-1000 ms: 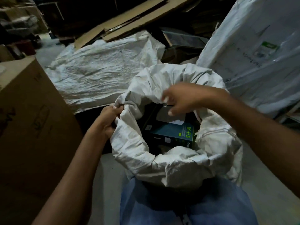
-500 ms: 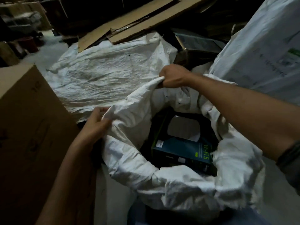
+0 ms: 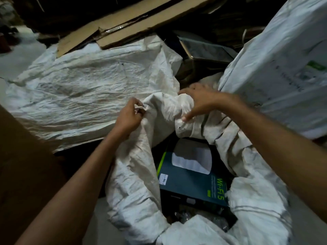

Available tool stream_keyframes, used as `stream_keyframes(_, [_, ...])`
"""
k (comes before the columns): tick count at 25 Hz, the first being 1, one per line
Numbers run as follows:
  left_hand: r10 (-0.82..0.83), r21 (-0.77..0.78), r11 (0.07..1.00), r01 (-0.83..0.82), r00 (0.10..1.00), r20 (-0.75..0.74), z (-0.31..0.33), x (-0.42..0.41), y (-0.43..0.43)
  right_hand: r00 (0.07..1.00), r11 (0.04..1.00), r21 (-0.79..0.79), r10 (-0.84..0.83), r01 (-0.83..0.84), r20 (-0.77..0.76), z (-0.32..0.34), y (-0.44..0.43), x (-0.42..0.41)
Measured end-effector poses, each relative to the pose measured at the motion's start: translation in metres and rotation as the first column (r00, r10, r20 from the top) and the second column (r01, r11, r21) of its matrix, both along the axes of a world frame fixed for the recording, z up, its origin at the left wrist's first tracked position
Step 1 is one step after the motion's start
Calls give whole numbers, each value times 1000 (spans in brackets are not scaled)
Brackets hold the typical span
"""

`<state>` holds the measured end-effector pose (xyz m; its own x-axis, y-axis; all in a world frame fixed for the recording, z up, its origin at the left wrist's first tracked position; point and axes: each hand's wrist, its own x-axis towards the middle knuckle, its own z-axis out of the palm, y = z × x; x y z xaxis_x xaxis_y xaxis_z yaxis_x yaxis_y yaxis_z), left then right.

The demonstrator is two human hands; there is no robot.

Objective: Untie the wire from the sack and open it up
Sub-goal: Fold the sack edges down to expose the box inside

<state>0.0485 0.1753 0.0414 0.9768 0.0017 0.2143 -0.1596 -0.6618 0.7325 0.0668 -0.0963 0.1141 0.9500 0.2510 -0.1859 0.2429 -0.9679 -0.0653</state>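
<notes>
The white woven sack (image 3: 134, 183) stands open in front of me, its rim rolled down in thick folds. Inside lies a dark teal box (image 3: 191, 184) printed "Wi-Fi 5" with a white device pictured on it. My left hand (image 3: 130, 115) pinches the far left part of the sack's rim. My right hand (image 3: 198, 101) rests on the bunched far rim, fingers spread and pressing into the cloth. No wire shows anywhere in view.
A flat empty white sack (image 3: 85, 96) lies on the floor to the left. Cardboard sheets (image 3: 123, 27) lean behind it. A brown carton (image 3: 26, 174) stands at my left. A tall full white sack (image 3: 283, 64) stands at the right.
My left hand moved up along the rim toward the far side. My right hand came down and left onto the bunched far rim. The view is closer, and more of the teal box shows.
</notes>
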Motion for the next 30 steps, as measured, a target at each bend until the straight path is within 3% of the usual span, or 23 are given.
stream_keyframes(3, [-190, -343, 926, 159, 980, -57, -1, 5, 10, 990, 994, -12, -106, 108, 91, -27, -28, -12])
stream_keyframes(4, [-255, -443, 876, 192, 963, -87, -2, 7, 21, 986, 991, 39, -134, 131, 98, -26, -39, -9])
stream_keyframes(6, [-325, -491, 844, 217, 934, -147, -6, 11, 45, 986, 961, 225, -167, 158, 20, -11, -59, 2])
stream_keyframes(10, [-272, -285, 933, 219, 948, -163, -4, 22, 62, 895, 692, 579, -249, 432, -370, 12, -85, 32])
stream_keyframes(12, [-241, -162, 961, 224, 967, -87, 13, 28, 43, 857, 655, 573, -250, 492, -450, 4, -90, 50])
stream_keyframes(13, [-252, -68, 965, 252, 968, 5, 20, 31, 27, 863, 685, 548, -251, 479, -439, 1, -89, 53])
stream_keyframes(15, [-349, 189, 927, 323, 928, 127, 30, 29, -20, 889, 747, 501, -275, 438, -367, -2, -89, 55])
stream_keyframes(18, [-385, 606, 761, 231, 913, 135, 17, 36, -97, 843, 634, 569, -288, 524, -455, -4, -98, 58])
stream_keyframes(20, [-333, 647, 749, 144, 926, 179, 6, 55, -125, 842, 600, 590, -400, 539, -362, 3, -95, 53])
stream_keyframes(22, [-303, 658, 748, 93, 929, 213, 5, 74, -138, 844, 745, 517, -531, 423, 75, 8, -86, 30])
stream_keyframes(23, [-306, 656, 750, 86, 924, 229, 4, 81, -142, 797, 799, 476, -534, 367, 281, 5, -74, 5])
stream_keyframes(24, [-307, 651, 755, 76, 919, 249, 5, 87, -146, 758, 826, 460, -519, 326, 394, 0, -56, -27])
stream_keyframes(25, [-301, 640, 766, 62, 914, 271, 7, 90, -150, 762, 841, 412, -513, 351, 396, -8, -36, -59])
stream_keyframes(28, [-213, 577, 816, 34, 945, 247, 18, 96, -149, 808, 809, 157, -583, 566, 92, -44, -16, -122])
stream_keyframes(30, [-127, 532, 847, -5, 969, 211, 25, 104, -129, 754, 737, 252, -655, 628, 37, -54, -52, -132])
